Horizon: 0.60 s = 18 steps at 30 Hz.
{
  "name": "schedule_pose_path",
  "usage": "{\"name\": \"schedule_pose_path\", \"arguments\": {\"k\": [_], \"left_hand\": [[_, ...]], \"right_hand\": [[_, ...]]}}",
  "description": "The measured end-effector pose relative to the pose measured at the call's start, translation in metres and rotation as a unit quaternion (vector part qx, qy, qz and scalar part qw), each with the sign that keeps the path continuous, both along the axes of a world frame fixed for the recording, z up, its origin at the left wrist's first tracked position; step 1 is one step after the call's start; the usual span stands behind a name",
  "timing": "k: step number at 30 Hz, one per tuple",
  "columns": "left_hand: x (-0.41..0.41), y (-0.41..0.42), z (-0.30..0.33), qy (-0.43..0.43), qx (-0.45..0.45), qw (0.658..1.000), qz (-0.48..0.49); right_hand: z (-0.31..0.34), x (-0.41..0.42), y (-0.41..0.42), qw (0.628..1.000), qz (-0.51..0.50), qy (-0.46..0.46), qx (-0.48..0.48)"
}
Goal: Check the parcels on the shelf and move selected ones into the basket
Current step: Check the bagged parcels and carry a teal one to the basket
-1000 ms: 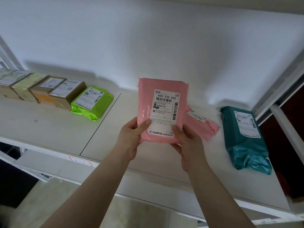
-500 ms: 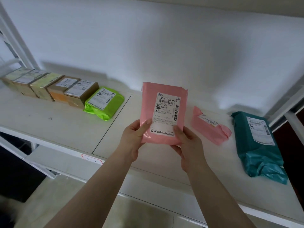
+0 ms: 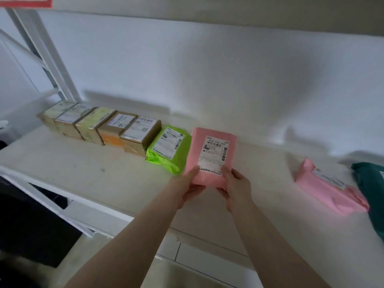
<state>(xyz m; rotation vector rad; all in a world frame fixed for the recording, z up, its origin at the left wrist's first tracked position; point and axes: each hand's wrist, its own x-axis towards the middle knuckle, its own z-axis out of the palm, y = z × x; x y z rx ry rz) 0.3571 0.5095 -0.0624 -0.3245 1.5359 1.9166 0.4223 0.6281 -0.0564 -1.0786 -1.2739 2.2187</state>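
Note:
I hold a flat pink parcel (image 3: 209, 154) upright above the white shelf (image 3: 87, 169), its white label facing me. My left hand (image 3: 188, 187) grips its lower left corner, thumb on the front. My right hand (image 3: 235, 187) pinches its lower right edge. Just left of it a lime green parcel (image 3: 168, 150) lies on the shelf. A second pink parcel (image 3: 328, 188) lies to the right, and a teal parcel (image 3: 372, 183) shows at the right edge. No basket is in view.
A row of several brown and yellowish cardboard boxes (image 3: 99, 125) stands along the back left of the shelf. White shelf uprights (image 3: 41, 50) rise at the far left. A lower white shelf rail (image 3: 87, 217) and a dark area lie below.
The view has swung left, and the pink parcel in both hands has moved left, now close beside the green parcel. Both grips are unchanged.

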Motion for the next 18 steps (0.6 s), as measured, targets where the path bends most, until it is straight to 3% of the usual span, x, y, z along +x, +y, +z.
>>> {"name": "schedule_pose_path", "arguments": {"k": [6, 9, 14, 18], "left_hand": [[-0.045, 0.000, -0.005, 0.006, -0.054, 0.997, -0.057], [-0.055, 0.000, -0.008, -0.034, -0.067, 0.991, -0.108], [-0.055, -0.002, -0.018, -0.103, -0.044, 0.977, -0.184], [-0.059, 0.002, -0.012, -0.125, 0.021, 0.966, -0.225]], "right_hand": [[-0.010, -0.043, -0.012, 0.998, -0.051, -0.014, 0.025], [-0.018, -0.054, -0.013, 0.996, -0.053, -0.034, 0.057], [-0.025, -0.058, -0.013, 0.984, -0.037, -0.073, 0.160], [-0.024, -0.061, -0.012, 0.990, -0.017, -0.076, 0.117]]}}
